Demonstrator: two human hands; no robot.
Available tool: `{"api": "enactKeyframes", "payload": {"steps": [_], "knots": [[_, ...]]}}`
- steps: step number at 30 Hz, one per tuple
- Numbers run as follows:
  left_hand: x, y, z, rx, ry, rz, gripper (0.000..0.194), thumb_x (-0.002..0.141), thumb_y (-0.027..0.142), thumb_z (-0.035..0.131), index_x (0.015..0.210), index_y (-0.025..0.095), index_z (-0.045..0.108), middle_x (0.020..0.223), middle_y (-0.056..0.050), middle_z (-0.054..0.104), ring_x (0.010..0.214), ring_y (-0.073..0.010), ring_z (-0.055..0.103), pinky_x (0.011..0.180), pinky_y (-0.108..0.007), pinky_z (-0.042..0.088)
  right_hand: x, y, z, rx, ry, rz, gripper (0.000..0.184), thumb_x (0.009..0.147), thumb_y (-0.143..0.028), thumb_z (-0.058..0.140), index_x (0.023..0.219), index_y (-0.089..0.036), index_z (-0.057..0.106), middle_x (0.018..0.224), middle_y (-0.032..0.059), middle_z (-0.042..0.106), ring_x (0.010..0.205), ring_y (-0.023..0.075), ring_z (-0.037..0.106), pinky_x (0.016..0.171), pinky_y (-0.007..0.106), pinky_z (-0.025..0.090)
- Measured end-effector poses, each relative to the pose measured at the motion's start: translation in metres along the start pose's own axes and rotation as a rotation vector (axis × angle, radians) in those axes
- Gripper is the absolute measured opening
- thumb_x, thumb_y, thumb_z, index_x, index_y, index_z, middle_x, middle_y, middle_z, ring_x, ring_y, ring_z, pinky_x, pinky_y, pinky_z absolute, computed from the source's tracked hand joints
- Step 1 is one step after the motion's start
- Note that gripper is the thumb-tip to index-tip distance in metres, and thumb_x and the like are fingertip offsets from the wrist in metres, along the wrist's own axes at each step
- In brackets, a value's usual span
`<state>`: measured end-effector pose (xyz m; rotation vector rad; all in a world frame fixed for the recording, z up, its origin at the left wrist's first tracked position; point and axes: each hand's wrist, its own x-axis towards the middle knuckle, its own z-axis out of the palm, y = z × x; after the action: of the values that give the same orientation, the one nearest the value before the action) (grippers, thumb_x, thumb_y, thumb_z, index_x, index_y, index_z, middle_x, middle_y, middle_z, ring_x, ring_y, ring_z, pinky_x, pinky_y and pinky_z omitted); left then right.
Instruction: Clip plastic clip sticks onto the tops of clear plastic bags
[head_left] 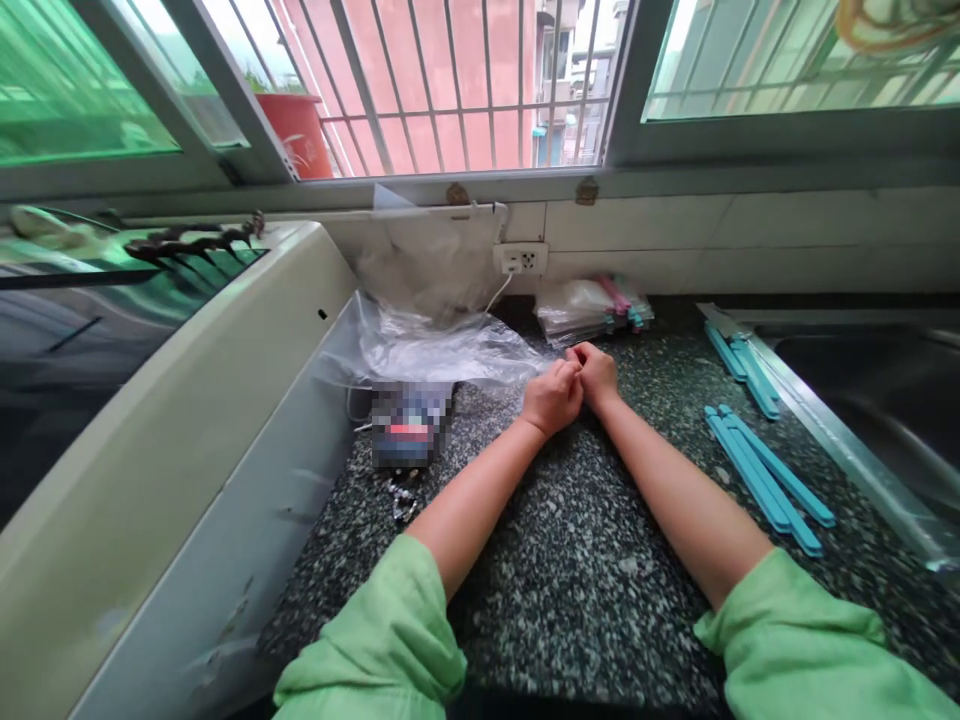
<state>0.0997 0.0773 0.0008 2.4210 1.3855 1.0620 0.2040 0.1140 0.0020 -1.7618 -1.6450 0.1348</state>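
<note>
My left hand (553, 398) and my right hand (597, 376) meet over the dark speckled counter, fingers curled and pinched together. A thin clear plastic bag (450, 345) stretches leftward from them, and its corner runs into the pinch. The fingertips partly hide that corner. Just behind my hands lies a stack of clear bags (574, 308) with pink and turquoise pieces at its right end. On the right are several long turquoise sticks (757, 475), with more turquoise sticks (741, 365) farther back beside the sink.
A metal-rimmed sink (862, 470) borders the counter (570, 590) on the right. At left stands a pale appliance side (225, 400). A blurred-out phone-like object (409, 425) lies near a small beaded chain (403, 502). A white cable runs to the wall socket (521, 259).
</note>
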Motion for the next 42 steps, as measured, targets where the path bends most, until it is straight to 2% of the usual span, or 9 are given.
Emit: {"api": "enactKeyframes", "payload": {"steps": [4,8,10,13,19,24,29,36,42], "knots": [[-0.011,-0.014,-0.043,-0.019,0.084,-0.096,0.015,0.078,0.019,0.047,0.089,0.020,0.058,0.081,-0.004,0.059,0.071,-0.0147,0.055,0.068,-0.025,0.044,-0.016,-0.017,0.004,0.056,0.117,-0.103,0.026,0.081,-0.033,0.043,0.073,-0.019,0.063,0.070,0.0070,0.067,0.063,0.0184,0.058,0.057,0.026,0.037],[0.005,-0.062,-0.111,0.171,0.112,-0.290,0.015,0.079,0.021,0.047,0.083,0.018,0.061,0.081,-0.007,0.060,0.078,-0.0182,0.057,0.072,-0.028,0.043,-0.009,-0.046,0.004,0.131,0.162,-0.162,0.023,0.080,-0.031,0.044,0.073,-0.019,0.062,0.074,0.0073,0.067,0.068,0.0191,0.059,0.061,0.027,0.039],[0.013,-0.091,-0.140,0.292,0.068,-0.422,0.018,0.078,0.022,0.049,0.089,0.017,0.063,0.088,-0.009,0.061,0.085,-0.0216,0.057,0.074,-0.030,0.043,0.005,-0.070,0.007,0.223,0.090,-0.140,0.019,0.078,-0.028,0.047,0.073,-0.019,0.062,0.074,0.0065,0.066,0.071,0.0190,0.059,0.066,0.028,0.041],[0.020,-0.124,-0.166,0.450,-0.021,-0.515,0.029,0.079,0.024,0.048,0.104,0.019,0.061,0.103,-0.012,0.059,0.094,-0.0258,0.057,0.075,-0.033,0.044,0.030,-0.111,0.023,0.514,-0.179,0.012,0.007,0.072,-0.020,0.055,0.067,-0.019,0.059,0.070,0.0027,0.063,0.071,0.0161,0.057,0.068,0.026,0.042],[0.032,-0.154,-0.166,0.633,-0.174,-0.443,0.040,0.080,0.023,0.047,0.119,0.019,0.054,0.108,-0.014,0.059,0.096,-0.0287,0.059,0.074,-0.034,0.045,0.072,-0.161,0.079,0.691,-0.355,0.222,0.004,0.073,-0.013,0.053,0.071,-0.016,0.054,0.048,-0.0047,0.051,0.040,0.0082,0.045,0.046,0.022,0.042],[0.041,-0.172,-0.154,0.690,-0.233,-0.401,0.040,0.080,0.020,0.047,0.120,0.020,0.052,0.106,-0.013,0.060,0.095,-0.0257,0.059,0.074,-0.032,0.045,0.099,-0.172,0.112,0.816,-0.385,0.375,0.004,0.078,-0.012,0.050,0.075,-0.014,0.052,0.043,-0.0063,0.046,0.036,0.0067,0.042,0.041,0.020,0.041],[0.040,-0.185,-0.154,0.744,-0.295,-0.440,0.034,0.082,0.023,0.044,0.113,0.018,0.056,0.107,-0.012,0.060,0.096,-0.0255,0.058,0.076,-0.033,0.046,0.115,-0.180,0.126,0.909,-0.348,0.383,0.009,0.077,-0.012,0.054,0.069,-0.015,0.050,0.042,-0.0075,0.042,0.037,0.0056,0.040,0.040,0.018,0.039],[0.033,-0.180,-0.166,0.699,-0.229,-0.508,0.035,0.081,0.019,0.042,0.112,0.015,0.056,0.106,-0.014,0.061,0.097,-0.0269,0.059,0.077,-0.035,0.046,0.115,-0.193,0.080,0.982,-0.263,0.188,0.012,0.076,-0.012,0.052,0.064,-0.016,0.050,0.047,-0.0068,0.045,0.040,0.0042,0.038,0.042,0.017,0.032],[0.024,-0.151,-0.179,0.458,0.086,-0.588,0.028,0.078,0.015,0.043,0.102,0.015,0.058,0.101,-0.013,0.062,0.093,-0.0246,0.059,0.078,-0.033,0.045,0.082,-0.162,-0.002,0.899,-0.208,-0.214,0.007,0.069,-0.020,0.059,0.066,-0.016,0.055,0.050,-0.0055,0.049,0.043,0.0048,0.039,0.043,0.019,0.030]]}}
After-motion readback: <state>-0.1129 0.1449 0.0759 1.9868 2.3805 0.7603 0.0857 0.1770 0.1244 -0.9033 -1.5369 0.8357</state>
